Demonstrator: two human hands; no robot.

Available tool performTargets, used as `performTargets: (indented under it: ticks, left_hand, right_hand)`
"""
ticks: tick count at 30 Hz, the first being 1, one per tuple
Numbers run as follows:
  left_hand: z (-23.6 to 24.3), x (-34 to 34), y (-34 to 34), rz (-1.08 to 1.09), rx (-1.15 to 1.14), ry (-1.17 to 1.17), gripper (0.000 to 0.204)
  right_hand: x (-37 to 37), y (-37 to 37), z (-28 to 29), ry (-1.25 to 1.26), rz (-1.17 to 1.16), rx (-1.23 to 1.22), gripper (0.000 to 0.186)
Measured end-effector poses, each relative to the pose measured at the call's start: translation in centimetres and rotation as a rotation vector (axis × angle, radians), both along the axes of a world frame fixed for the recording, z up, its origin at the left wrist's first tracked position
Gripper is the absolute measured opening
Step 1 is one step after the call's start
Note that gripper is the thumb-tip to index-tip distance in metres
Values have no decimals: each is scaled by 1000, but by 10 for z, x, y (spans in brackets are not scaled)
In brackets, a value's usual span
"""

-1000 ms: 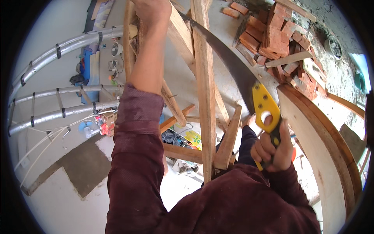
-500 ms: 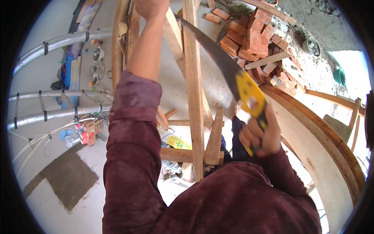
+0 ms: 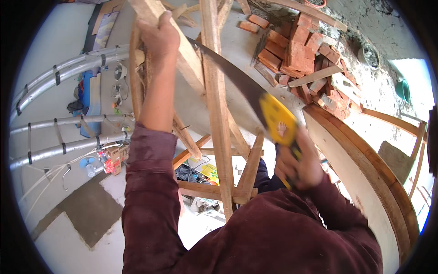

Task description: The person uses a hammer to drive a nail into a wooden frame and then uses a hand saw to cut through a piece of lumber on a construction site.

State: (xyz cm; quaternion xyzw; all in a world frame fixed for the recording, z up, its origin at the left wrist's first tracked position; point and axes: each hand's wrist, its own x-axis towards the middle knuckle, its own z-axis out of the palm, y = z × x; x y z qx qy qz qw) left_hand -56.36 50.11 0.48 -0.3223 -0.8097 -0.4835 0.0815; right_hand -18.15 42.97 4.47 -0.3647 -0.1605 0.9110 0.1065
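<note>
Near the upper middle, my left hand (image 3: 159, 39) grips a pale wooden board (image 3: 187, 59) that slants down to the right, with the thumb along its top. My right hand (image 3: 296, 162) is closed round the yellow-and-black handle (image 3: 273, 116) of a handsaw, slightly blurred. The saw's long dark blade (image 3: 230, 75) runs up and left to the slanted board, just right of my left hand, where its far part is partly hidden. An upright timber (image 3: 214, 125) crosses beside the blade. More rough wooden members (image 3: 248, 171) join below it.
A pile of red bricks (image 3: 299, 50) lies at upper right. A curved timber-and-board piece (image 3: 356, 160) stands at my right. Silver curved tubes (image 3: 68, 146), cables and a carton (image 3: 114, 166) are at left. A green bucket (image 3: 401, 91) sits at far right.
My left hand appears lower in the picture, with more of the board showing. The saw and my right hand have shifted left. The view has also moved slightly.
</note>
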Motion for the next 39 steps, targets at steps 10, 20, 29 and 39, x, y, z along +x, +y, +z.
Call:
performTargets:
  ticks: [10,20,29,39]
  left_hand:
    - [-20,-11,8,97,-178,108,64]
    - [-27,12,74,-60,20,221,49]
    - [-10,3,17,-92,89,176,45]
    - [-23,-14,8,7,38,177,61]
  right_hand:
    - [-16,0,-26,-5,-39,17,32]
    - [-142,97,-81,114,-184,27,37]
    - [-30,3,-27,48,-123,12,38]
    - [18,-22,-18,-75,-80,-85,44]
